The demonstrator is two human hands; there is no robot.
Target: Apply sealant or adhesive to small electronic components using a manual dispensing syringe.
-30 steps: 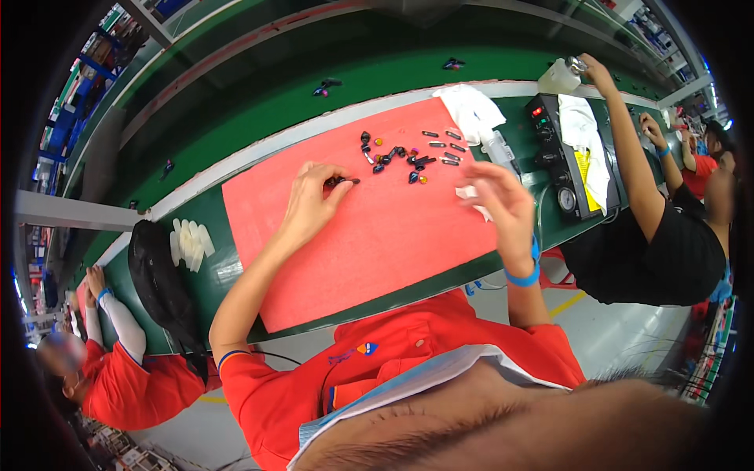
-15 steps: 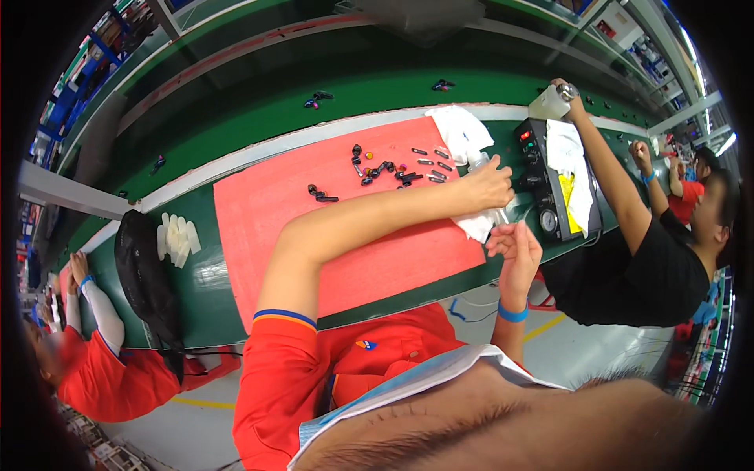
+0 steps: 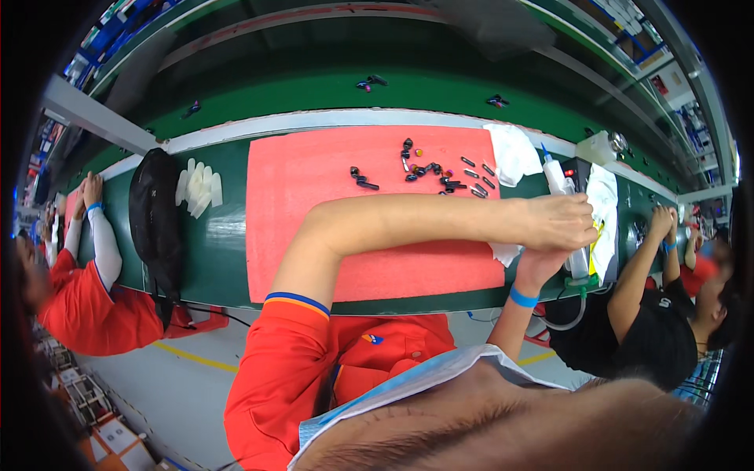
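Observation:
My left hand [image 3: 567,222], its arm stretched across the mat, is closed round a whitish dispensing syringe [image 3: 556,177]. The syringe's blue tip points away from me, and a green cap with a clear hose is at its near end. My right hand [image 3: 540,265], below a blue wristband, is tucked under the left one, close to the syringe. Its fingers are hidden. On the pink mat [image 3: 377,275] lie small black pieces [image 3: 428,169] that look like earbud parts, with several slim dark metallic pieces [image 3: 477,179] to their right.
White cloths [image 3: 514,155] lie by the mat's right edge and over the control box [image 3: 603,200]. A translucent bottle [image 3: 598,147] stands behind. To the left are a black pouch [image 3: 155,224] and pale finger cots [image 3: 199,187]. Co-workers sit on both sides; the green belt [image 3: 298,98] carries more black pieces.
The view has swung left. My left hand has moved right with the syringe, and my right hand has come up under it. The right co-worker's hand has left the bottle, which now stands down.

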